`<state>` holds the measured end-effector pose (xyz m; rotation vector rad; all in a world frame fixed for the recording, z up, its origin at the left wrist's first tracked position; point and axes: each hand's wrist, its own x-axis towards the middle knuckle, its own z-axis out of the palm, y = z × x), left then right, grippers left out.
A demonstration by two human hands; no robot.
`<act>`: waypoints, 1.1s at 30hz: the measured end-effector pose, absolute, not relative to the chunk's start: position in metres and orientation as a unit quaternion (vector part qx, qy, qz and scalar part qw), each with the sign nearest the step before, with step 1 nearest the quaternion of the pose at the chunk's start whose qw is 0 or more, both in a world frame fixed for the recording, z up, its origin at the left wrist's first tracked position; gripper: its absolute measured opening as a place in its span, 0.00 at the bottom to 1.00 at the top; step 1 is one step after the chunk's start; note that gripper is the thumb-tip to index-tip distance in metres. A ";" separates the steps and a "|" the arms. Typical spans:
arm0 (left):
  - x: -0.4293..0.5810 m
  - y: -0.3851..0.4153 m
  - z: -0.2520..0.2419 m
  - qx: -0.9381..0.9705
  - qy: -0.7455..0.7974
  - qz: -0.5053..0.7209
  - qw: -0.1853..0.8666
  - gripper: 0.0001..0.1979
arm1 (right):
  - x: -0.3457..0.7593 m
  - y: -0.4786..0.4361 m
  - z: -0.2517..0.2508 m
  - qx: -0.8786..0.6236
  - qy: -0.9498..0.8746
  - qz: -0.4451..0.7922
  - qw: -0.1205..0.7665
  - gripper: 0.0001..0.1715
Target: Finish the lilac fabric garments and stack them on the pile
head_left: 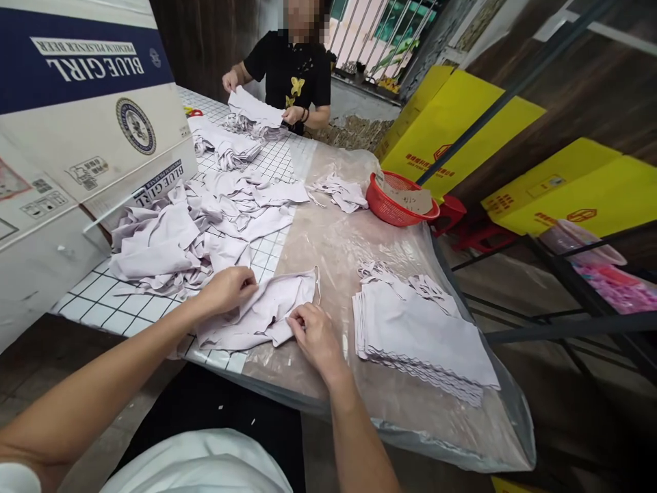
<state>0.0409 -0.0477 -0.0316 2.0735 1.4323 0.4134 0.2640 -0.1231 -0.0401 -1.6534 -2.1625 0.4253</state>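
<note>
My left hand (228,287) and my right hand (313,335) both pinch a crumpled pale lilac cloth piece (267,308) lying on the table near its front edge. The left hand grips its upper left part, the right hand its lower right corner. To the right lies a neat stack of flat cloth pieces (421,335). A loose heap of the same cloth pieces (195,226) spreads to the left and behind.
Plastic sheeting (339,246) covers the right part of the grid-patterned table (107,301). A red basket (397,198) stands at the far right edge. A large cardboard box (76,123) stands at the left. A person in black (295,68) handles cloth at the far end.
</note>
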 end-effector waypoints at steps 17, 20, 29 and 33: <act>0.003 -0.108 -0.041 0.796 0.560 0.188 0.132 0.18 | 0.276 -0.148 -0.048 -0.564 -0.760 0.182 0.267 0.09; 0.004 -0.133 -0.051 0.795 0.577 0.164 0.092 0.14 | 0.283 -0.149 -0.040 -0.560 -0.746 0.228 0.278 0.13; 0.008 -0.134 -0.051 0.707 0.622 0.260 0.212 0.08 | 0.240 -0.129 -0.057 -0.629 -0.730 0.110 0.244 0.07; -0.003 -0.131 -0.038 0.505 0.592 0.385 0.496 0.15 | 0.253 -0.126 -0.056 -0.621 -0.686 0.184 0.331 0.12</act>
